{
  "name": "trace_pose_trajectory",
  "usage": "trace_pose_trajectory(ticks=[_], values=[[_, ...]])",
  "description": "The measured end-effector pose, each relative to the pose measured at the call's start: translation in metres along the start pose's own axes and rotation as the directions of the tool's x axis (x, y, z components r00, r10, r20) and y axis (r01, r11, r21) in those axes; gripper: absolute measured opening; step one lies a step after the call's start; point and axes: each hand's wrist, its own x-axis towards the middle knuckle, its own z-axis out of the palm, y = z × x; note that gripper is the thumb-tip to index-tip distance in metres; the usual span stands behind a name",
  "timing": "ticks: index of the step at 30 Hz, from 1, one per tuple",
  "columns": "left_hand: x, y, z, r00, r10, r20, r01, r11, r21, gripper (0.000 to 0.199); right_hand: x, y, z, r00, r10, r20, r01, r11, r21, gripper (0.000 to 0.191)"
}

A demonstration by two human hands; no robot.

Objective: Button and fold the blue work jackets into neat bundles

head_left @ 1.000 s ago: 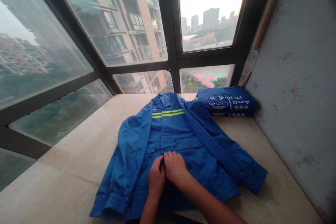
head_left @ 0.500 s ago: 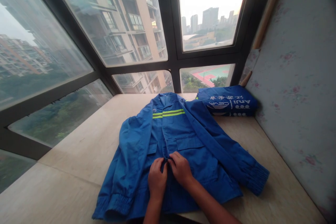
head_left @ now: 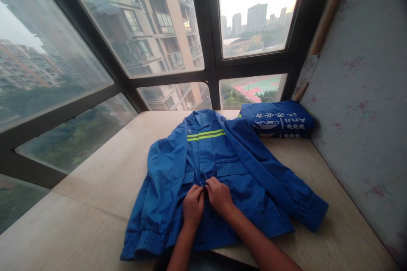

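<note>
A blue work jacket (head_left: 229,194) with yellow-green reflective stripes across the chest lies spread front side up, collar away from me, sleeves out to both sides. My left hand (head_left: 193,205) pinches the front edge of the jacket at the middle, below the pocket flaps. Beside it, my right hand (head_left: 218,194) pinches the same front opening, fingertips close to those of the left. Cloth bunches up slightly between the two hands. Whatever fastener may lie under the fingertips is hidden.
Folded blue clothing (head_left: 276,118) with white lettering sits at the back right, against the flowered wall (head_left: 359,135). The pale ledge (head_left: 95,186) under the jacket runs up to dark window frames (head_left: 211,89). Something dark shows at the near edge.
Both hands stay pinched on the jacket front and have lifted the cloth slightly up and away from me. The jacket's lower left part has shifted a little to the right.
</note>
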Motion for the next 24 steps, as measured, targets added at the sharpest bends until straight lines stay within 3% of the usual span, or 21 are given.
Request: trace_pose_trajectory(ticks=[4, 14, 18, 24], values=[[0.001, 0.0, -0.003, 1.0, 0.0, 0.008, 0.0, 0.999, -0.04, 0.029, 0.0, -0.002, -0.002, 1.0, 0.022, -0.014, -0.022, 0.999, 0.041, 0.02], [0.0, 0.001, 0.001, 0.997, -0.055, -0.055, 0.058, 0.996, 0.067, 0.023, -0.006, 0.008, 0.0, 0.993, -0.109, 0.044, 0.099, 0.978, 0.182, 0.017], [0.001, 0.0, 0.001, 0.997, 0.02, -0.069, -0.015, 0.998, 0.063, 0.025, -0.001, 0.016, -0.001, 0.998, -0.064, 0.025, 0.055, 0.964, 0.261, 0.021], [0.003, -0.001, 0.0, 0.99, 0.139, -0.034, -0.139, 0.99, 0.004, 0.028, 0.011, 0.012, -0.009, 0.995, 0.039, 0.09, -0.049, 0.992, 0.117, 0.026]])
